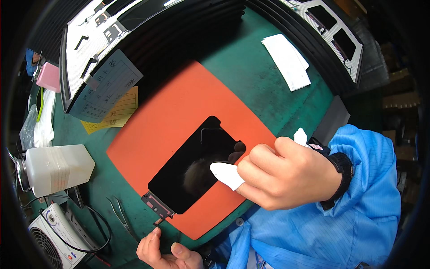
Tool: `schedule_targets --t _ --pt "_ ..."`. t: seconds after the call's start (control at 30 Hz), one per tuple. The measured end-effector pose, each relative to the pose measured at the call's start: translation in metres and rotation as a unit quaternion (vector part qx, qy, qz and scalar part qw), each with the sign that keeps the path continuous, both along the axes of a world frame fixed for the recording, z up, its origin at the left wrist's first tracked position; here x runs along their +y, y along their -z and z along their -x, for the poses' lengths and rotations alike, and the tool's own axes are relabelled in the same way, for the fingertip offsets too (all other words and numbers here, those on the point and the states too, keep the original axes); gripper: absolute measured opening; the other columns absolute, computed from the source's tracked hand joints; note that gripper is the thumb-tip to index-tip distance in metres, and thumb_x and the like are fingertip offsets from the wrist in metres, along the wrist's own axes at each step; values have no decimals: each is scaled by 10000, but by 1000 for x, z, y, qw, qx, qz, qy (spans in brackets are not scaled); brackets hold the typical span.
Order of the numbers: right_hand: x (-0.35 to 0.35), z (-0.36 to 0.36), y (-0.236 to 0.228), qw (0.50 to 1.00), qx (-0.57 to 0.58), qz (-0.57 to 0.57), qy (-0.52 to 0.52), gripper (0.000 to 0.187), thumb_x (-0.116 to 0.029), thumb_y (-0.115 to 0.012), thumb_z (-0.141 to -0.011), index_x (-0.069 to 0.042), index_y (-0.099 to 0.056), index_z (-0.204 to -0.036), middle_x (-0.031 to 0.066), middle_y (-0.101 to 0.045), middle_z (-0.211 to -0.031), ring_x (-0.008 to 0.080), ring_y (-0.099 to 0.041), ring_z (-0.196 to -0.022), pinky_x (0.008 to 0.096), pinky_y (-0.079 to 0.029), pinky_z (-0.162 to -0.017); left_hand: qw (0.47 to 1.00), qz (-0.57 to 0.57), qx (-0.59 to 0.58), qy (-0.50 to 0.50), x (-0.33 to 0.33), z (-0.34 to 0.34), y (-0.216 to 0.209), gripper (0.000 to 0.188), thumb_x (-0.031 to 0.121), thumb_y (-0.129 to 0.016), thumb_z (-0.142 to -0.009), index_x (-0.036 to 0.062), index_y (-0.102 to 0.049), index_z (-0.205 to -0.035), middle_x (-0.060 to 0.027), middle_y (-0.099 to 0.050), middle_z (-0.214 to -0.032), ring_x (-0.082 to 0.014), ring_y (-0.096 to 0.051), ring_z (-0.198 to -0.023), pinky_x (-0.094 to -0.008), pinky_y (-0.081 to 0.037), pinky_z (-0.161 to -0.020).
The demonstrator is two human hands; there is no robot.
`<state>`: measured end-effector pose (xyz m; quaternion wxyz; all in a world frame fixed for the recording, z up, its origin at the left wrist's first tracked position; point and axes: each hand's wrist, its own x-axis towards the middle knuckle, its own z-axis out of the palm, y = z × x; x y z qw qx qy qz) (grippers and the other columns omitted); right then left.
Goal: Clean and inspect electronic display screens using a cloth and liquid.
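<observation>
A black phone screen (190, 168) lies face up and slanted on an orange mat (170, 112). Its circuit strip with a short flex cable (156, 205) sticks out at the lower left end. My right hand (286, 175) is closed around a folded white wipe (227, 175), whose pointed end hangs over the screen's right edge; whether it touches the glass I cannot tell. Palm up below the mat, my left hand (168, 254) has its thumb and fingers apart. One fingertip is at the end of the flex cable, possibly touching it.
Tweezers (120, 216) lie left of the mat, near a fan unit (58, 235) with a black cable and a translucent bottle (60, 168). Black trays (201, 31) are stacked at the back, with a blue card (107, 85) attached. White wipes (286, 62) rest at far right.
</observation>
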<state>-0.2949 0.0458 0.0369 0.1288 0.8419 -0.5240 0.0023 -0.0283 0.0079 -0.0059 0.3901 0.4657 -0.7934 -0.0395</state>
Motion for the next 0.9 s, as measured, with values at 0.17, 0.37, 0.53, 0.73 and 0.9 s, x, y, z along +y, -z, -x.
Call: schedule_targets --t 0.17,0.37,0.53,0.73,0.9 --pt "3 2 0 1000 23 -14 6 93 -182 -716 -853 -96 -729 -884 -20 -547 -744 109 -507 -664 251 -300 -512 1000 -2 -3 1 1 0 0 416 320 -637 -1023 -85 -727 -1061 -201 -722 -966 -346 -668 -890 -432 -521 -832" --pt "3 3 1 1000 12 -6 7 82 -168 -729 -844 -88 -718 -857 -16 -562 -738 112 -519 -663 252 -301 -510 996 -65 40 -37 9 -10 12 377 327 -644 -989 -35 -663 -1093 -153 -692 -990 -310 -602 -928 -404 -464 -875" --pt "6 3 4 999 35 16 19 190 -238 -657 -881 -100 -651 -751 4 -517 -712 166 -539 -740 265 -339 -544 1000 4 -5 -3 1 0 1 417 319 -642 -1022 -88 -727 -1057 -202 -725 -954 -345 -671 -882 -430 -525 -828" --pt "9 9 3 999 34 13 29 160 -231 -672 -848 -94 -651 -769 -4 -500 -707 154 -511 -716 260 -334 -539 1000 12 -9 -5 0 1 0 415 319 -646 -1022 -87 -733 -1045 -197 -731 -943 -340 -676 -873 -426 -530 -821" --pt "11 13 3 999 24 12 36 147 -213 -677 -841 -94 -645 -762 -1 -505 -711 153 -509 -716 255 -334 -538 1000 18 -16 -3 -1 0 1 418 322 -650 -1021 -86 -735 -1040 -196 -734 -937 -336 -681 -861 -423 -535 -811"
